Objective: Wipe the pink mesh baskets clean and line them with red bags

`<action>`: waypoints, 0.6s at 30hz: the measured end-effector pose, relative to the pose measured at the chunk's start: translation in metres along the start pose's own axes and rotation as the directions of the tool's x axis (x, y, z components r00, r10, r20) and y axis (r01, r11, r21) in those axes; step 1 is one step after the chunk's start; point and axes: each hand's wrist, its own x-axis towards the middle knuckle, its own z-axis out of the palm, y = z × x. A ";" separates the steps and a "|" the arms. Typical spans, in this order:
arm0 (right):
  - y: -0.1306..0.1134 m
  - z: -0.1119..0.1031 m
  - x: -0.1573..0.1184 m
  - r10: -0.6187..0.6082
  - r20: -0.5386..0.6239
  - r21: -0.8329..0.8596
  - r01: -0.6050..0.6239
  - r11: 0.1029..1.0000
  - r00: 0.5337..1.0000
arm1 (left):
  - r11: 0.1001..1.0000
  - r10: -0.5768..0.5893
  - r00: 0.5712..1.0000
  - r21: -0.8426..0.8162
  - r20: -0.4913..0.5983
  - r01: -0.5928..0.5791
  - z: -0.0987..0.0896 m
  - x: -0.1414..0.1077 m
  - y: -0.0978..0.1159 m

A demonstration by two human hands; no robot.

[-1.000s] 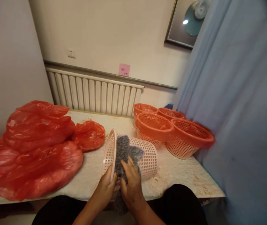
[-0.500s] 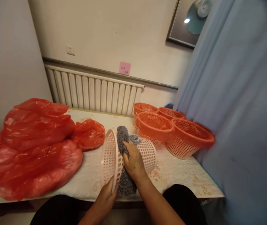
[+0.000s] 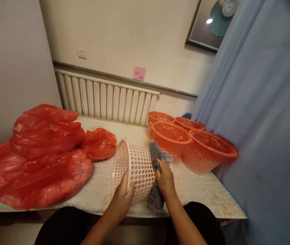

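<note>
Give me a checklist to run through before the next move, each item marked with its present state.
1. Left grip on the rim of the pale basket: ok.
2. Right grip on the cloth: ok.
3. Cloth against the pale basket: ok, toward its base end.
4. Pale basket upright: not ok, it lies on its side, mouth to the left.
5. Four red baskets upright: ok.
6. Pale basket's base clean: cannot tell, the cloth and right grip hide it.
</note>
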 end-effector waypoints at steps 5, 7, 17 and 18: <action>0.050 -0.010 -0.026 0.223 -0.150 -0.008 -0.226 0.974 0.963 | 0.999 0.047 0.999 -0.005 0.004 -0.047 -0.003 0.002 0.000; 0.049 -0.008 -0.041 0.311 -0.209 0.029 -0.312 0.950 0.927 | 0.999 0.054 0.998 -0.008 0.021 -0.054 -0.003 0.003 0.001; -0.052 0.029 -0.095 -0.042 -0.138 0.110 0.058 0.992 0.990 | 0.997 0.042 0.997 -0.067 0.063 -0.038 -0.008 0.003 0.000; -0.062 0.027 -0.089 -0.105 -0.116 0.119 0.118 0.986 0.988 | 0.996 0.052 0.995 -0.078 0.080 -0.046 -0.008 0.000 -0.002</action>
